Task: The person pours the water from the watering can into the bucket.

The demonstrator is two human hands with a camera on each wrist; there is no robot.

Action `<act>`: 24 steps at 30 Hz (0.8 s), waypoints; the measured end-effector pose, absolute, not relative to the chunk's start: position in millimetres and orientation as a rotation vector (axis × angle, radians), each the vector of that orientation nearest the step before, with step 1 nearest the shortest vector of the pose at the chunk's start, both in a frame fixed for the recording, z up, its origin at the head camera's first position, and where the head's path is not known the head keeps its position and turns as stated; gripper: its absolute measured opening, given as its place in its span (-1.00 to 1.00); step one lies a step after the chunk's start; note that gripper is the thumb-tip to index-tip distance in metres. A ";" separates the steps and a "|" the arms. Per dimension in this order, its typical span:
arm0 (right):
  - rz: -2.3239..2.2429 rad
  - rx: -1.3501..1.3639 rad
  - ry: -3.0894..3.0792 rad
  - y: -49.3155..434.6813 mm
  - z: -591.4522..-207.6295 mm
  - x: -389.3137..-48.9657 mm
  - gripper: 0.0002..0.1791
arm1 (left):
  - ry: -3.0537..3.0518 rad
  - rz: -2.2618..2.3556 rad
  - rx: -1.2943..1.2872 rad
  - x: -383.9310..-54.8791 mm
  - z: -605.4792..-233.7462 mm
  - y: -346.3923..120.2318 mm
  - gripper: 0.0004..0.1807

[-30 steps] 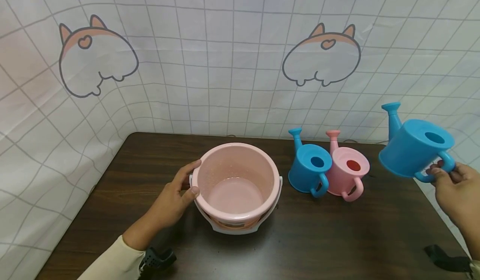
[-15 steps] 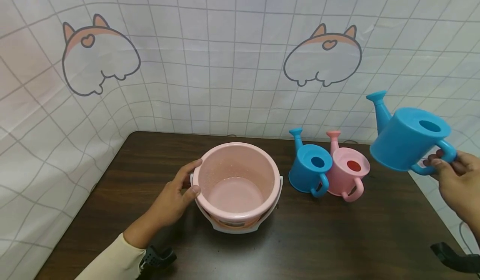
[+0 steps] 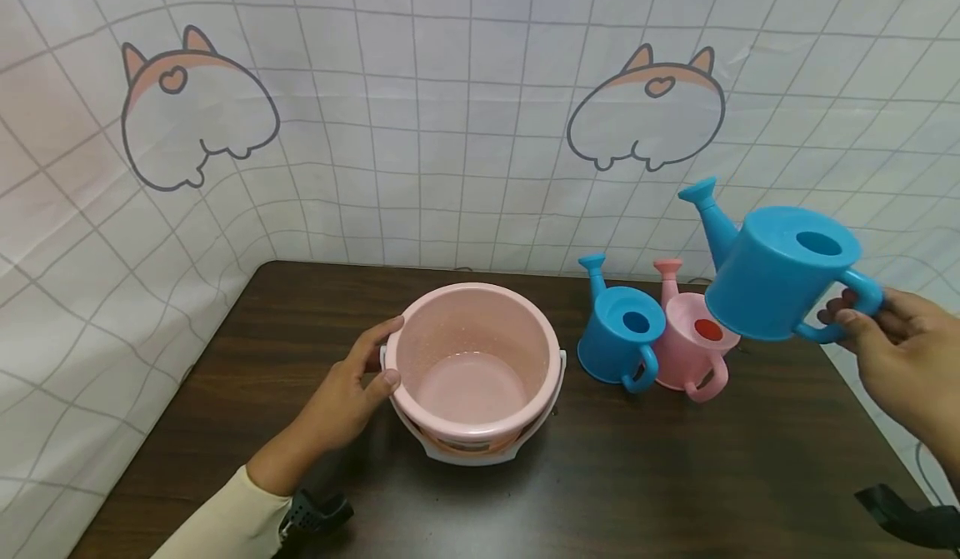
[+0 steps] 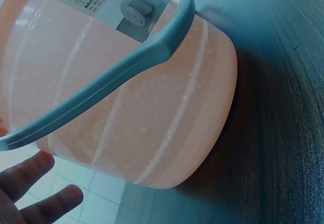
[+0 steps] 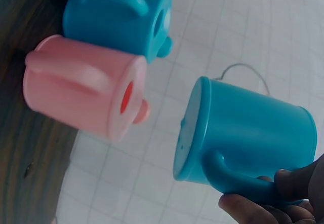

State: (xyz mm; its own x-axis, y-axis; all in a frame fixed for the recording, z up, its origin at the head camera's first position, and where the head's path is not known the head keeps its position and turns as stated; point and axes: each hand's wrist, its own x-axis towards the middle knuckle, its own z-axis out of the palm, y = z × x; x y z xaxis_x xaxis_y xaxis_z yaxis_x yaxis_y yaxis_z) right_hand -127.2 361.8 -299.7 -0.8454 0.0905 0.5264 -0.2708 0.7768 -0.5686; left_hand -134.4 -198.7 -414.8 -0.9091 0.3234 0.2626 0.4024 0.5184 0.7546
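In the head view my right hand [image 3: 900, 334] grips the handle of a blue watering can [image 3: 783, 267], held up off the table at the right, spout pointing up and left. The right wrist view shows this can [image 5: 253, 133] from its base side, fingers around the handle. Below and to its left stand a second blue watering can [image 3: 611, 342] and a pink watering can [image 3: 686, 359], side by side. My left hand [image 3: 348, 396] rests against the left rim of a pink bucket [image 3: 525, 396], thumb and index finger touching it. Two left fingers [image 4: 55, 203] extend beside the bucket.
The dark wooden table [image 3: 622, 476] bears the bucket and two watering cans. A white grid-patterned curtain [image 3: 450, 109] hangs behind it. The bucket's handle [image 4: 167, 41] hangs down around its side. A dark strap [image 3: 907, 517] sits near the right wrist.
My right hand has lifted the blue watering can somewhat and moved it left, toward the standing cans; its spout tilts further left. My left hand and the bucket have not moved.
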 end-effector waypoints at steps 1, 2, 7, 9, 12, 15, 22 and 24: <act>0.871 0.136 -2.441 359.3 -298.7 -126.6 -0.65 | -2.658 -1.355 -0.638 -134.4 -414.9 -198.8 -0.30; 0.855 0.141 -2.452 357.2 -297.7 -126.2 -0.64 | -2.653 -1.354 -0.641 -134.5 -415.0 -198.8 -0.30; 0.736 0.075 -2.561 348.0 -291.3 -120.9 -0.59 | -2.646 -1.362 -0.645 -135.1 -416.2 -198.8 -0.30; 0.689 0.057 -2.609 343.9 -287.5 -118.7 -0.58 | -2.652 -1.362 -0.641 -134.9 -416.2 -198.9 -0.31; 0.641 0.046 -2.671 338.5 -283.2 -115.9 -0.53 | -2.658 -1.353 -0.633 -134.7 -416.3 -198.7 -0.31; 0.653 0.047 -2.700 333.1 -281.4 -114.2 -0.51 | -2.656 -1.350 -0.633 -134.6 -416.2 -198.6 -0.31; 0.648 0.086 -2.727 323.9 -282.6 -110.6 -0.51 | -2.643 -1.356 -0.640 -134.5 -416.1 -198.3 -0.31; 0.646 0.102 -2.726 321.1 -283.3 -109.2 -0.52 | -2.643 -1.359 -0.640 -134.5 -416.2 -198.2 -0.31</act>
